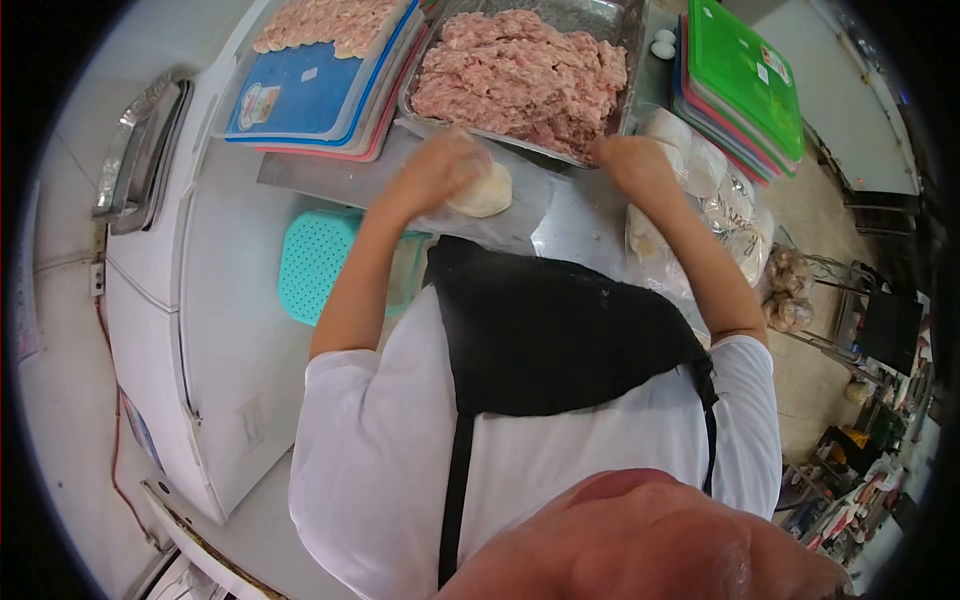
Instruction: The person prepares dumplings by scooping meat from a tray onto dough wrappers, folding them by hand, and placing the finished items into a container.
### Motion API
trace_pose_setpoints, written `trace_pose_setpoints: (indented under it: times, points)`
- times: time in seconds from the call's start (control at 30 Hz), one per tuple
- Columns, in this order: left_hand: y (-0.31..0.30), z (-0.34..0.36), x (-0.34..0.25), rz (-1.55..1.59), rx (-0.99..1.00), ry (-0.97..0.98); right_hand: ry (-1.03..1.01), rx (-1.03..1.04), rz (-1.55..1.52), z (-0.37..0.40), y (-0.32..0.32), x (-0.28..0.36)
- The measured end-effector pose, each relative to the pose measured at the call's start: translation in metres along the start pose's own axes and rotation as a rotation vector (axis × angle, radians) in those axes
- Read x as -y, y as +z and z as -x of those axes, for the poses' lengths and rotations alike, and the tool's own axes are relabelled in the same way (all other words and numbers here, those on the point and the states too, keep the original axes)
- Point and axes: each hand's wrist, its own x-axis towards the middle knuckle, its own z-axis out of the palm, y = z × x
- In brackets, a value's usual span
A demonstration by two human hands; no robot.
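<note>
Dough disc was held in the curled left hand, just below the minced meat.
Grip of the right hand could not be told; the disc could be torn if squeezed.

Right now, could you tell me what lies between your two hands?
Head view: a dough disc beside the left hand, then bare steel tabletop.

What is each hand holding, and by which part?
The left hand holds a round dough wrapper by its left edge; right hand, at the meat tray, cannot tell.
</note>
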Motion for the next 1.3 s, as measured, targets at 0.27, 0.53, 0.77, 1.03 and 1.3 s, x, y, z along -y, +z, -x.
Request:
trace_pose_setpoints:
  times: [0.27, 0.53, 0.77, 1.03, 1.3]
  points:
    - [0.039, 0.004, 0.027, 0.184, -0.021, -0.114, 0.393, 0.271, -0.412, 0.011, -0.010, 0.005]
    - [0.018, 0.004, 0.038, 0.989, -0.160, -0.467, 0.195, -0.069, -0.069, -0.046, -0.033, 0.010]
    - [0.004, 0.002, 0.048, 0.572, -0.060, -0.210, 0.094, 0.061, 0.040, -0.101, 0.010, 0.050]
    - [0.004, -0.009, 0.090, 0.577, -0.011, -0.071, 0.260, 0.233, -0.076, -0.106, 0.004, 0.091]
    - [-0.013, -0.012, 0.101, 0.597, 0.032, 0.014, 0.344, 0.116, -0.209, -0.119, 0.010, 0.080]
